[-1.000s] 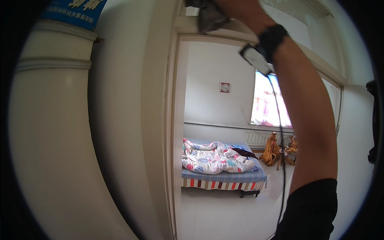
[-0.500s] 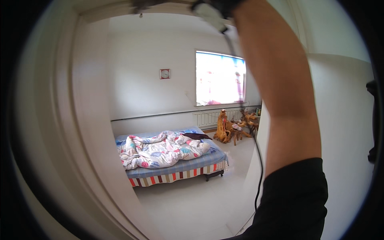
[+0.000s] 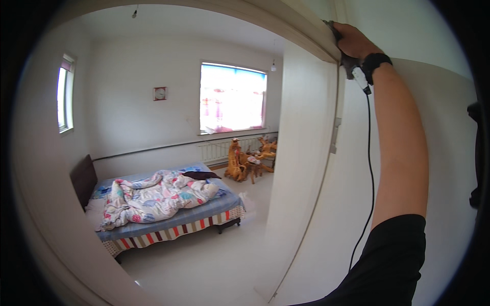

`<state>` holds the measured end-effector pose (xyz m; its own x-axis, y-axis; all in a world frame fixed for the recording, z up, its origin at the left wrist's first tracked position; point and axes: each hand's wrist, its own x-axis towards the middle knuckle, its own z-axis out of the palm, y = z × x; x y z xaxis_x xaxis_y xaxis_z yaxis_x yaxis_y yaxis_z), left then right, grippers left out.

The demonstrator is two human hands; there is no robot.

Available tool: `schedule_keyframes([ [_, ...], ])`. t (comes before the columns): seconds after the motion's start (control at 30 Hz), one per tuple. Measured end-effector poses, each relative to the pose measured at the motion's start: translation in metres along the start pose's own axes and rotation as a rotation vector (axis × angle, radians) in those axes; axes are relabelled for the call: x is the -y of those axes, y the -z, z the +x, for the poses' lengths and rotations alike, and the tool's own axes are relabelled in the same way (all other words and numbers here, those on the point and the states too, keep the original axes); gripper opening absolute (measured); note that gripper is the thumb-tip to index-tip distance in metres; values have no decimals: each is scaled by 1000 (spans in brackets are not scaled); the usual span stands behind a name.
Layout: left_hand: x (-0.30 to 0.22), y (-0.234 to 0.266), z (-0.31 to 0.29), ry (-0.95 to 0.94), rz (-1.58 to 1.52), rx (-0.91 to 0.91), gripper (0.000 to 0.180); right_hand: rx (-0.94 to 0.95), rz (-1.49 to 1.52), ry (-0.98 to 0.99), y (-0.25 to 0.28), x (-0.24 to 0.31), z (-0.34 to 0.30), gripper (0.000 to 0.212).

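Observation:
My right hand [image 3: 354,42] is raised high, at the upper right corner of a cream door frame [image 3: 301,33]. Its fingers are closed round a dark grey, cloth-like thing [image 3: 349,64], which presses against the frame and shows both above the fingers and below the palm. A black band [image 3: 376,61] circles my wrist. Close under the wrist hangs a white plug-like piece [image 3: 360,79] on a black cable [image 3: 371,163] that runs down along my forearm. My left hand is out of the picture.
A white door [image 3: 306,132] stands swung inward on the doorway's right. Through the opening are a bed [image 3: 173,224] with a rumpled patterned quilt [image 3: 153,199], carved wooden root furniture [image 3: 237,160], a radiator [image 3: 212,152], a curtained window [image 3: 233,97] and a wall clock [image 3: 160,93].
My right hand has moved from the top of the doorway, rightward and down to its upper right corner. The view has turned, so more of the room's left side shows.

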<state>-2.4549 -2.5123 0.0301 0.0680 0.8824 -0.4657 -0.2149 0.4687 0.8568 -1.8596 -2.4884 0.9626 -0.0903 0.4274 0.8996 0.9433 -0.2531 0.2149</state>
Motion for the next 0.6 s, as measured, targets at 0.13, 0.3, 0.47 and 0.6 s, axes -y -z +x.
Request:
schedule_keyframes([
  [0.13,-42,-71,19,-22,-83,140,45,-485,300,-65,-17,11,-15,41],
  [0.3,-81,-138,34,-98,17,350,46,-659,1555,-243,-75,75,-116,31],
  [0.47,-118,-193,41,-202,23,458,31,-152,1675,-307,-151,132,-240,34],
  [0.6,-160,-228,43,-178,-107,570,41,604,1994,-349,-218,175,-339,46],
])
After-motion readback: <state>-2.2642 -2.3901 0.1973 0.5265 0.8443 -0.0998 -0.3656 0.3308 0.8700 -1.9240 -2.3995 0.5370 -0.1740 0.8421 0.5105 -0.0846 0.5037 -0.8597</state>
